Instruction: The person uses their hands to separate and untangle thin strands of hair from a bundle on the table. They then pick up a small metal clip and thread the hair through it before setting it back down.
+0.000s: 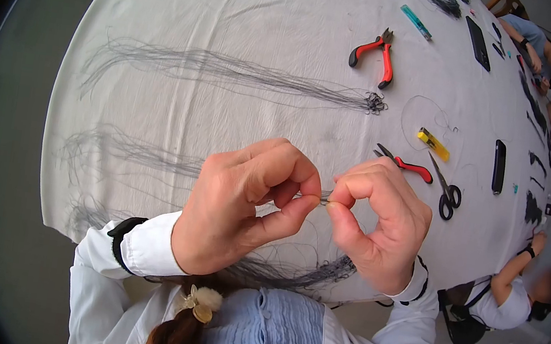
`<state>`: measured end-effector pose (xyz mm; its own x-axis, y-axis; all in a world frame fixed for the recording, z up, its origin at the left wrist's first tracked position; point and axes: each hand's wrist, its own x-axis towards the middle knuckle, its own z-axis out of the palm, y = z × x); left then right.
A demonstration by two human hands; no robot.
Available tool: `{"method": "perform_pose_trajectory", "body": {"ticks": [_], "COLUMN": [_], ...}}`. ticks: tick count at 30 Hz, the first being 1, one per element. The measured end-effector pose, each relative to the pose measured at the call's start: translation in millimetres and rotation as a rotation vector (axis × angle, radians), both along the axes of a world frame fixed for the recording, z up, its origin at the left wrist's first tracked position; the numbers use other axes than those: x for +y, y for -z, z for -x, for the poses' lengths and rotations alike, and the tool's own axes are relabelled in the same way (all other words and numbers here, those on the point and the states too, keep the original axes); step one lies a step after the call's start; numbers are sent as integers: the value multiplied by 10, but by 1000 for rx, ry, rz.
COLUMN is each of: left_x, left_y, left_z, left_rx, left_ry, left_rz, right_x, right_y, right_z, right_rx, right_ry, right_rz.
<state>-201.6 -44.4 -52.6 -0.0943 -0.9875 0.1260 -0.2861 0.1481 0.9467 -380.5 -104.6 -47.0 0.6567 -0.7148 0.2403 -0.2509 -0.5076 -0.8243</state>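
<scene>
head view. left hand [250, 203]: thumb and forefinger closed in a pinch on thin dark strands [325, 194]. right hand [380, 221]: likewise closed on the strands, fingertips just beside the left hand's. the strands i see lie between the two pinches, above the white cloth [282, 124]; their full length is hidden by the fingers.

beyond the grip: one long strand bundle [233, 70], knotted at its right end; red-handled pliers [388, 68], handles spread; teal lighter [417, 23], farther off.

left of the grip: a second bundle [146, 153], partly behind the left hand.

nearer the body than the grip: a darker bundle [296, 277].

right of the grip, slightly beyond: second pliers [416, 170], partly behind the right hand; yellow lighter [433, 144]; scissors [448, 195], blades closed; black phone [499, 167].
</scene>
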Motion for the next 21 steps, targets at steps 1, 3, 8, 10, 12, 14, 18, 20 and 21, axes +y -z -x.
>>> {"method": "perform_pose_trajectory", "body": {"ticks": [1,3,8,10,12,14,18,20,21], "left_x": [-1,-5,-16,-11,-4,-11,-22,-20,-17], "left_y": [-28,-70,-53,-75,-88,-124,-139,-150,-152], "left_z": [-18,-64,-111,-117,-119,-115,-121,-120,-119], "left_rx": [-2,437,780,878,823,817,836,810,784], "left_ry": [1,81,164,167,181,166,150,143,138], "left_rz": [-1,-469,-662,-709,-678,-682,-684,-679,-675], "right_x": [-3,-1,-19,-18,-15,-7,-7,4,3], "right_y": [8,10,-16,-27,-33,-32,-12,-22,-17], "right_z": [-19,-28,-7,1,2,6,14,16,12], "right_rx": [-12,-23,-64,-52,-41,-27,-22,1,1], "right_ry": [-10,-21,-46,-40,-35,-15,-24,-19,-20], "right_rz": [206,411,543,559,574,622,658,682,682]}}
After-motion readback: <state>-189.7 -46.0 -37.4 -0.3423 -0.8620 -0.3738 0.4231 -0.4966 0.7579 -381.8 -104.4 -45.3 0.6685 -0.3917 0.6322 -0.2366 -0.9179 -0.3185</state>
